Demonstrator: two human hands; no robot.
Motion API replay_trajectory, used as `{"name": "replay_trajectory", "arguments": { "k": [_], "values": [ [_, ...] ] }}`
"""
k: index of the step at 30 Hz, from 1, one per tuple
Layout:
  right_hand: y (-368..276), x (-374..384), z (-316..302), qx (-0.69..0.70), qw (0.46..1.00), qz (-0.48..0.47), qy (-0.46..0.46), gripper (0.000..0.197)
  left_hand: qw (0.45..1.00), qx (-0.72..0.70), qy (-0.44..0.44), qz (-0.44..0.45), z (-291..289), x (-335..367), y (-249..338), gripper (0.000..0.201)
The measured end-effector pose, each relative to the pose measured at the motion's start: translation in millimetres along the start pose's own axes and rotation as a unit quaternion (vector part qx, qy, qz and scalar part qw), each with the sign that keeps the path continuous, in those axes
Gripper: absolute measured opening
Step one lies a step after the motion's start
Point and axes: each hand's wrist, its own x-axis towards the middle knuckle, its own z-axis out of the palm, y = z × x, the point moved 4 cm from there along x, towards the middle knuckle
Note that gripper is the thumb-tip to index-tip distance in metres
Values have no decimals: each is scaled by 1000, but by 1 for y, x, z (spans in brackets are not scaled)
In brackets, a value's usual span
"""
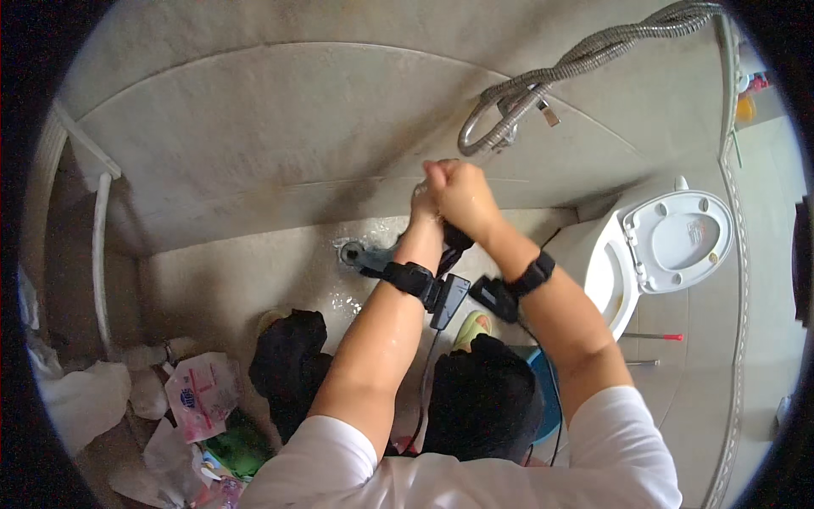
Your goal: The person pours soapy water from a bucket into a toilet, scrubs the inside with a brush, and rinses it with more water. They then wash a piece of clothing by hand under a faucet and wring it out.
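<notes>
My left hand (424,202) and my right hand (468,197) are pressed together in front of the tiled wall, below the metal hose. Both are closed and look wet, with the right fingers curled over the left. What they grip, if anything, is hidden between the palms. A dark, cloth-like thing (458,238) shows just beneath them; I cannot tell whether it hangs from the hands or lies lower. Beyond my left wrist, a greyish-blue piece (373,257) lies on the wet floor by a round drain (349,252). Black straps with small devices circle both wrists.
A coiled shower hose (585,68) hangs from a wall tap (513,119). At right stands a white toilet (610,263) with its lid (682,237) raised. A blue basin (547,394) sits near my right leg. Plastic bags (203,394) pile up at lower left.
</notes>
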Motion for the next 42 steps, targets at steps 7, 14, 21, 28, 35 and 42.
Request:
{"name": "replay_trajectory", "arguments": {
  "k": [7,14,21,28,35,42],
  "values": [
    [118,6,-38,-82,993,81,-11,46,979,-13,121,-166,59,-4,-9,39],
    [105,-45,-47,277,920,153,-232,37,994,94,21,-50,72,-8,31,22],
    [111,-29,-84,372,923,85,-47,29,962,255,67,68,58,3,49,28],
    [88,-25,-78,542,818,185,-61,18,991,129,33,-13,71,0,35,24],
    [91,-43,-69,487,857,130,-108,11,998,-42,39,-18,54,11,28,21],
    [71,-53,-49,1,961,-73,-268,25,991,-47,-32,-121,47,5,24,28]
  ]
}}
